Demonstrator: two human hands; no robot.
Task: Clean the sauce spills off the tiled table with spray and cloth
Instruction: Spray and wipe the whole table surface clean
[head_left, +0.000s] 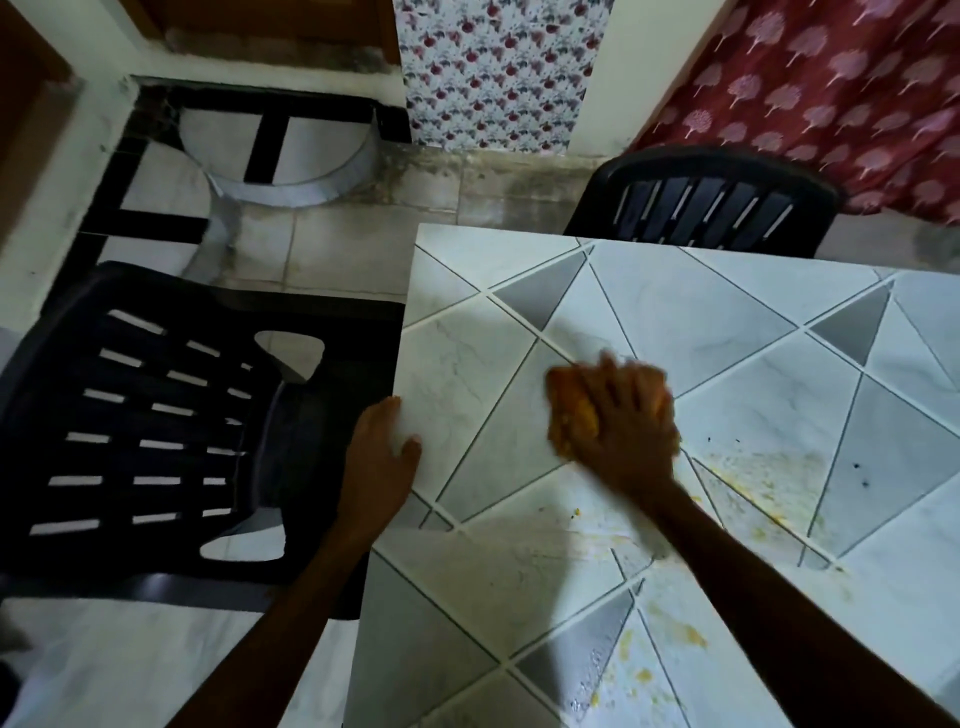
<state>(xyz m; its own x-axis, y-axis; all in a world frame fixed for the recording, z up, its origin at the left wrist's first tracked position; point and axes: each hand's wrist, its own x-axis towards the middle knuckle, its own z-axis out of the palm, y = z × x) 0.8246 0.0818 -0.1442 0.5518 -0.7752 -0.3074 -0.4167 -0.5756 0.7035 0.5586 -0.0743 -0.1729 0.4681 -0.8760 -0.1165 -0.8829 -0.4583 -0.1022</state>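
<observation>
The tiled table (675, 312) has white and grey tiles with thin grout lines. My right hand (628, 415) presses an orange cloth (571, 426) flat on the tiles near the table's middle; hand and cloth are blurred. My left hand (382, 457) rests on the table's left edge, thumb on top, fingers hidden below the edge. Yellow sauce smears (763, 478) spread to the right of the cloth, and more yellow spots (644, 670) lie near the front. No spray bottle is in view.
A black plastic chair (156, 426) stands close against the table's left side. A second black chair (711, 202) sits at the far edge. Behind are a floral panel (493, 67), a red patterned curtain (831, 88) and a tiled floor.
</observation>
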